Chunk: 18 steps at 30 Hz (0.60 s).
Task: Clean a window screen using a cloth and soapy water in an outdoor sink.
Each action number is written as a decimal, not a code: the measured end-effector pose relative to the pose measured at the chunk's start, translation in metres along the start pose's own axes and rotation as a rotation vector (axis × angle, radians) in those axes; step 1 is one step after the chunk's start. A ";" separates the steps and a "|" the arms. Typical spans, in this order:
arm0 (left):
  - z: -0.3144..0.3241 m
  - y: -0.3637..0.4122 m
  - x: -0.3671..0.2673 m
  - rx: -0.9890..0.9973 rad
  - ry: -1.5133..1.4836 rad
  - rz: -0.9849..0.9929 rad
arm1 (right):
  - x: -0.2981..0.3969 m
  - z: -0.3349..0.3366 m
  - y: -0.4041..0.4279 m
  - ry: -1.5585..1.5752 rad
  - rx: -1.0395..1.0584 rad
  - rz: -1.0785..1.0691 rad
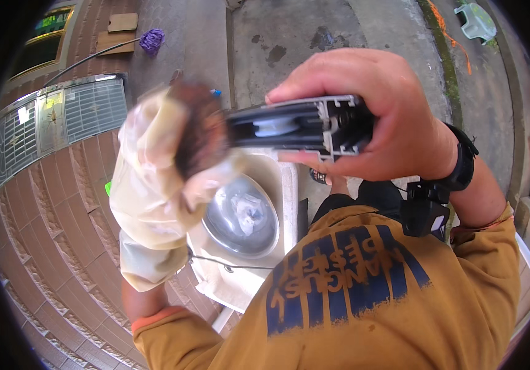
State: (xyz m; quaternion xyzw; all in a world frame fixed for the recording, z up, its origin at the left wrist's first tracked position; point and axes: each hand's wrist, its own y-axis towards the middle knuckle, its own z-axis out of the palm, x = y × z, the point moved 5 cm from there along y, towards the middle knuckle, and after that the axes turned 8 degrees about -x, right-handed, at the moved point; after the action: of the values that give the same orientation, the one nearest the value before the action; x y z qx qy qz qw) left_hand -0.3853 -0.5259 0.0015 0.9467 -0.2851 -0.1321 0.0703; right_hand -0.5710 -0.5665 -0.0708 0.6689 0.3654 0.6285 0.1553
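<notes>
My left hand [154, 171], in a loose cream rubber glove, is closed around a dark reddish-brown scrubber or wad [202, 129], blurred so its kind cannot be told. It overlaps the far end of a black and silver metal frame profile [288, 125]; whether they touch cannot be told. My bare right hand [366, 115], with a black watch-like band and a small device at the wrist, grips the profile's near end, thumb above and fingers below. The cut end shows hollow channels. Beneath the hands, a round metal basin [242, 222] holds something whitish and crumpled.
The metal basin rests in a pale washbasin [288, 194], with a thin cable across its near side. Brown tiled wall [66, 222] and a barred window [94, 111] lie left. A purple mop head [152, 41], a pale plastic stool [476, 23] and orange cord [450, 34] are farther off.
</notes>
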 end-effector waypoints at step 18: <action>-0.007 0.020 -0.020 0.012 -0.109 0.111 | 0.009 0.007 0.005 -0.030 -0.009 -0.063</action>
State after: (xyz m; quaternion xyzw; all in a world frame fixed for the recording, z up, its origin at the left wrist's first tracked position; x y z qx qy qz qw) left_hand -0.4100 -0.5311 0.0166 0.9213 -0.3415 -0.1775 0.0563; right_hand -0.5630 -0.5625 -0.0620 0.6655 0.3813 0.6149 0.1835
